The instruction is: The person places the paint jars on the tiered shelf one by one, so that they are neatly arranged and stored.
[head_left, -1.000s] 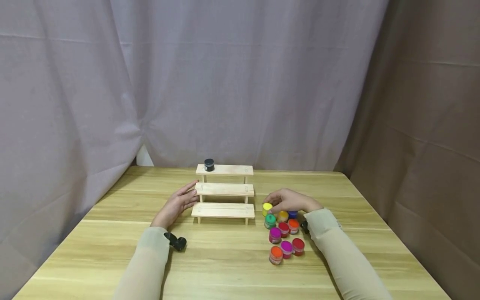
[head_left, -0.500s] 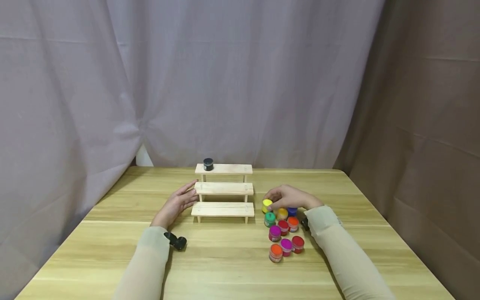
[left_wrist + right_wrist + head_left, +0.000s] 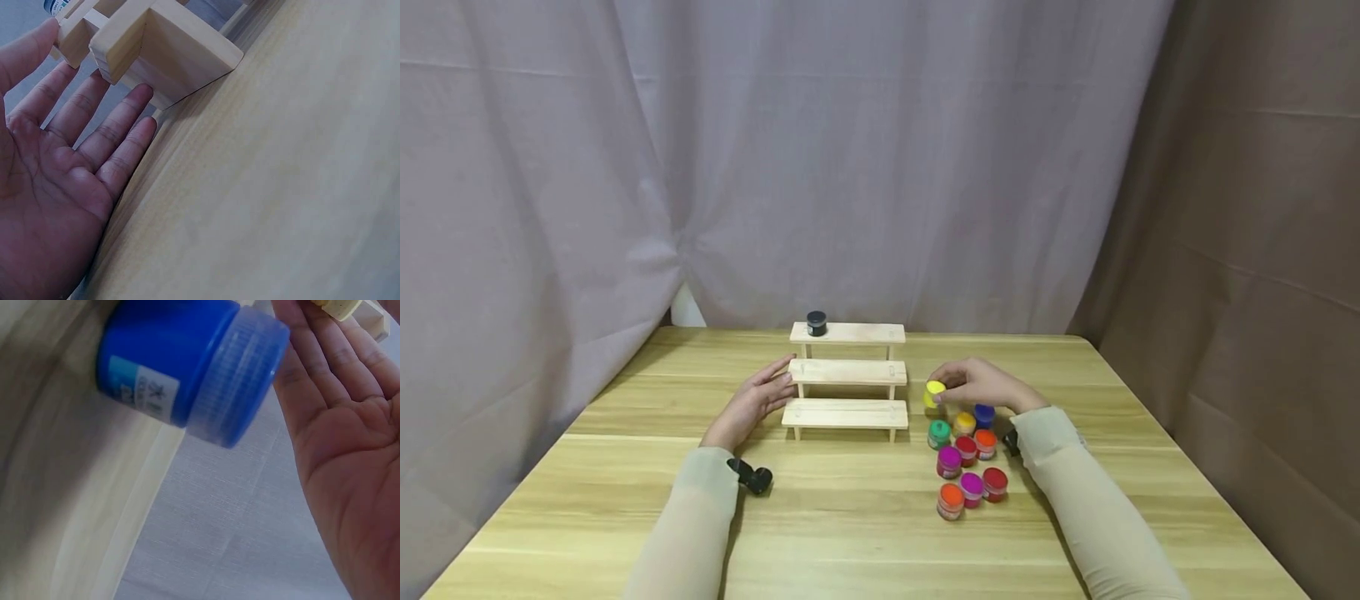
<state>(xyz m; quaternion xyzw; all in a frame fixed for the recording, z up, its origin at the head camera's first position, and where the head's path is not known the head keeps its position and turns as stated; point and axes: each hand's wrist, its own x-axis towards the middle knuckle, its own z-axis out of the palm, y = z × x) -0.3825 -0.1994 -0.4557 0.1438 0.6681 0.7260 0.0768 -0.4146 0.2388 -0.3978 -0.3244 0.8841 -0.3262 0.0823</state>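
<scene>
My right hand (image 3: 985,386) pinches a yellow paint jar (image 3: 934,393) between thumb and fingers, a little above the tabletop and right of the stand. In the right wrist view only a bit of the yellow jar (image 3: 340,309) shows at the fingertips. A three-tier wooden stand (image 3: 850,372) stands mid-table. My left hand (image 3: 747,410) is at its left side, fingers extended, with fingertips right at the wooden ends in the left wrist view. One black paint jar (image 3: 816,323) sits on the left of the top tier.
Several paint jars stand in a cluster right of the stand, among them a green jar (image 3: 939,434), a blue jar (image 3: 984,417) and an orange jar (image 3: 951,502). The blue jar is close under my right wrist. Behind the table (image 3: 835,533) hangs a grey curtain (image 3: 880,167).
My right hand has lifted the yellow paint jar off the table, up and away from the green jar. The left hand stays beside the stand.
</scene>
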